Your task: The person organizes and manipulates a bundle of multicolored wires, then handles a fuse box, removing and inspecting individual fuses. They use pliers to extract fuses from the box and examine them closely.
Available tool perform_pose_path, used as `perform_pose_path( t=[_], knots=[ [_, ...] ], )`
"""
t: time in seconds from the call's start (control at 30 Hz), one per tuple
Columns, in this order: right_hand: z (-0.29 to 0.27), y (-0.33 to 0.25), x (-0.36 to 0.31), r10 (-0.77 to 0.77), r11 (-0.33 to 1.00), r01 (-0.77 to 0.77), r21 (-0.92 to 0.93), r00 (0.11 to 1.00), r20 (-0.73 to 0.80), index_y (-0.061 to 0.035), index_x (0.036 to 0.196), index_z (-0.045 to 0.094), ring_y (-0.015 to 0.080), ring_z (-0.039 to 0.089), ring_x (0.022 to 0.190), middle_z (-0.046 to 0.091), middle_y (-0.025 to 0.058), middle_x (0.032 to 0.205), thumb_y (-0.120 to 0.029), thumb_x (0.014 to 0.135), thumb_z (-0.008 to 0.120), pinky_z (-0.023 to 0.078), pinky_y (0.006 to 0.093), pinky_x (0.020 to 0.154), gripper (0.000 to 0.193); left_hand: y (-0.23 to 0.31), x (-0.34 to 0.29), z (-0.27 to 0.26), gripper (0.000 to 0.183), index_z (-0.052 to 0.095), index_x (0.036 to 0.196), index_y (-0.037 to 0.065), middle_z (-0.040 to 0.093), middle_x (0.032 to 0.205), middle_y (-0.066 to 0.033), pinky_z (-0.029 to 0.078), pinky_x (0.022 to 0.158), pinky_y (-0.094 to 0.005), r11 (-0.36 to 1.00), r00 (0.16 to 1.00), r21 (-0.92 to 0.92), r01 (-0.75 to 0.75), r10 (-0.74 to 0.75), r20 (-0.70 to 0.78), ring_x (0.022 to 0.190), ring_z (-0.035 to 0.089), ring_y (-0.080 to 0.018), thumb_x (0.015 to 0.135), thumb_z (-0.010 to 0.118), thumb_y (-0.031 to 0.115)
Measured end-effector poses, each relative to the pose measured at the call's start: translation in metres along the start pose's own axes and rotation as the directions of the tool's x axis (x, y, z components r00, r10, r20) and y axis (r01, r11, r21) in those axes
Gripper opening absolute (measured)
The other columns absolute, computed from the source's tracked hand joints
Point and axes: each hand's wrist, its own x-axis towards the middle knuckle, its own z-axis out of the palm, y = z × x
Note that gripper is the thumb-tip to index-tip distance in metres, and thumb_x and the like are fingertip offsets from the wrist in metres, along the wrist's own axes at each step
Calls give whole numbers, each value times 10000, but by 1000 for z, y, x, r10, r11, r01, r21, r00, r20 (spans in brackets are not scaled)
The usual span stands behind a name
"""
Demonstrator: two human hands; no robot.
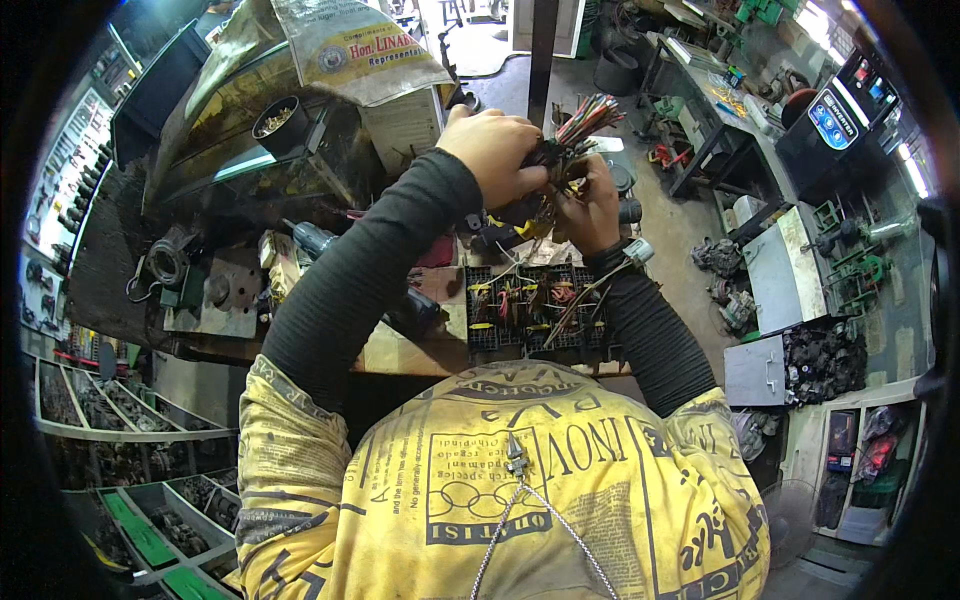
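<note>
A thick bundle of coloured wires [590,120] is held up over the bench, its red, white and green ends fanning out to the upper right. My left hand [495,152] is closed around it from the left, thumb pressed toward the middle. From below, my right hand [592,208] grips the lower part of the same bundle with bent fingers. Just beneath my hands lies a yellow-and-black object [525,228], partly hidden. Nearer to me stands a black plastic crate [537,340] with divided compartments, holding several short wires and yellow pieces.
A power tool [312,240] lies left of my left forearm, near a metal plate [215,290] with a round part. A dark tub [280,126] of small pieces stands farther left. Right of the bench are greasy metal parts [735,300] on the floor and a side workbench [730,110].
</note>
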Motion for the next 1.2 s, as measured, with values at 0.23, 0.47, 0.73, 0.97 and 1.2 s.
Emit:
perform_pose_path(
  t=[0.23, 0.47, 0.73, 0.97, 1.2],
  knots=[
    [-47, 21, 12, 378, 916, -398, -54, 810, 448, 0, 1058, 565, 170, 622, 904, 656, 100, 984, -145, 773, 743, 479, 308, 837, 366, -6, 34, 46, 325, 663, 911, 69, 666, 943, -141, 496, 817, -446, 965, 994, -248, -88, 99, 34, 900, 644, -318, 779, 605, 361],
    [-68, 70, 20, 499, 808, -566, -163, 511, 700, -1, 1157, 557, 173, 615, 926, 643, 104, 1012, -32, 838, 637, 487, 315, 839, 330, -9, 38, 81, 307, 628, 877, 0, 627, 848, -187, 495, 766, -442, 934, 988, -342, -104, 135, 70, 835, 615, -365, 787, 630, 294],
    [-39, 105, 37, -117, 845, -318, 430, 675, 728, -14, 1222, 556, 185, 575, 1083, 596, 117, 1197, -10, 882, 534, 492, 326, 889, 341, 6, 19, 79, 307, 611, 992, 2, 579, 944, -149, 480, 785, -447, 952, 998, -305, 29, -9, 67, 927, 573, -355, 792, 654, 230],
    [-18, 100, 27, 156, 195, -829, 524, 554, 818, -16, 1193, 582, 131, 593, 1026, 633, 68, 1129, -100, 972, 496, 487, 279, 890, 251, 22, 1, 77, 287, 625, 965, 64, 611, 932, -89, 438, 800, -441, 957, 971, -166, 236, -225, 82, 967, 567, -295, 778, 670, 278],
    [-9, 96, 26, 28, 629, -560, 539, 709, 705, -8, 1040, 596, 82, 574, 892, 630, 22, 972, -188, 995, 493, 468, 238, 824, 212, 23, -1, 48, 246, 638, 883, 32, 614, 799, -103, 445, 731, -369, 889, 944, -380, 256, -315, -100, 818, 556, -272, 731, 754, 188]
  ],
)
